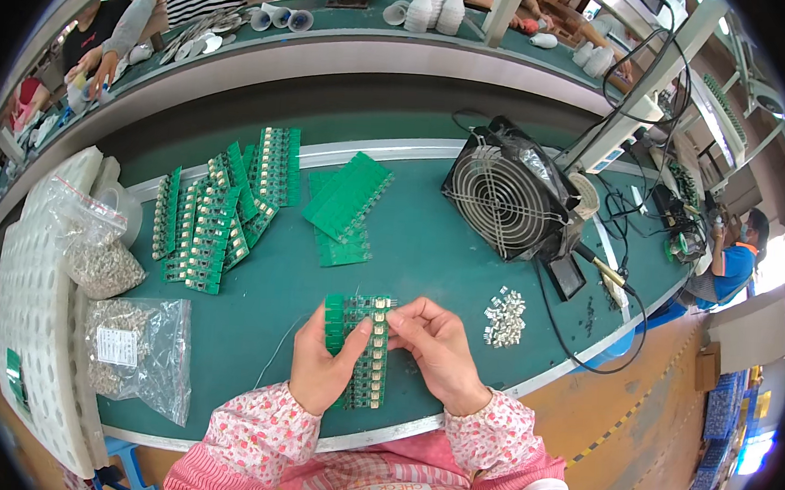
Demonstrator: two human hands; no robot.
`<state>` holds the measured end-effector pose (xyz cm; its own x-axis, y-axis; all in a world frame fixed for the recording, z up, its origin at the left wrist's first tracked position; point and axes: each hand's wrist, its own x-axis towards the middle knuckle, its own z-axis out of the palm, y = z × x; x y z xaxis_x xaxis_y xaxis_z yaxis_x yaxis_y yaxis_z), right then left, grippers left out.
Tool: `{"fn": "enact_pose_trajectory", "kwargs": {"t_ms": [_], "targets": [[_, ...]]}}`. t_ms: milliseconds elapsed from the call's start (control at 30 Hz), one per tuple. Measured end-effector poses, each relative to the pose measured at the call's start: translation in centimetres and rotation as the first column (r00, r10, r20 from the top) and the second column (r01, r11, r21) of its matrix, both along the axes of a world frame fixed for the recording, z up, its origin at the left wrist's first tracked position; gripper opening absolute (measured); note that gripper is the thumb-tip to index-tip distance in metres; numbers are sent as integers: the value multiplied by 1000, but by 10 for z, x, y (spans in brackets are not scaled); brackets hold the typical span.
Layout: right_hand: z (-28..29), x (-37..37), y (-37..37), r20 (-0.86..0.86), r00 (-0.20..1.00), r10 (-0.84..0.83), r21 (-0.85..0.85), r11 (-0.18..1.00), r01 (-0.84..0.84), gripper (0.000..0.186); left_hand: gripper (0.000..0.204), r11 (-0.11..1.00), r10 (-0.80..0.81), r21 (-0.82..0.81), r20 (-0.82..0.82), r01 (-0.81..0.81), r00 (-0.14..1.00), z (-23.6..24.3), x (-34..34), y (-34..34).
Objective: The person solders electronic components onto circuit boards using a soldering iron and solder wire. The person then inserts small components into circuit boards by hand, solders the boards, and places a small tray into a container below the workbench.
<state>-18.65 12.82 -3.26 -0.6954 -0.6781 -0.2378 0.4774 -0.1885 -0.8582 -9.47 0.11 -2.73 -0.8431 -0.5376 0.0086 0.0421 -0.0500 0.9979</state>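
Observation:
My left hand (321,359) is closed round a green circuit board panel (376,372) at the front of the table, its thumb lying across the face. A column of small white connectors runs down the panel's right side. My right hand (440,348) is closed in a pinch at the upper right edge of the panel, touching it. Whatever sits between those fingertips is hidden. To the right lies a loose pile of small white connectors (505,318). Beyond my hands are populated green panels (209,238) in an overlapping heap and a few panels lying face down (346,197).
A black fan with a wire grille (503,198) stands at the back right, beside a soldering iron (602,265) and its cable. Bags of small parts (138,355) and a white foam tray (35,286) occupy the left. Co-workers' hands (107,70) show across the far bench.

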Motion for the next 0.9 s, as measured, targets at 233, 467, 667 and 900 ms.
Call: {"fn": "enact_pose_trajectory", "kwargs": {"t_ms": [233, 467, 667, 900], "targets": [[-6, 7, -2, -90, 994, 58, 12, 998, -57, 15, 30, 992, -5, -126, -2, 5, 1000, 8, 10, 1], [-5, 7, 3, -144, 989, -38, -6, 999, 37, 15, 37, 973, -113, -211, -70, 96, 991, 6, 5, 5], [6, 1, 33, -634, 774, -12, 329, 901, 283, 18, 37, 989, -124, 80, -6, 124, 992, 0, 0, 2], [10, -36, 86, -945, 93, 314, 270, 586, 764, 18, 34, 947, -136, 297, 15, 125, 991, -4, -1, 2]]}}
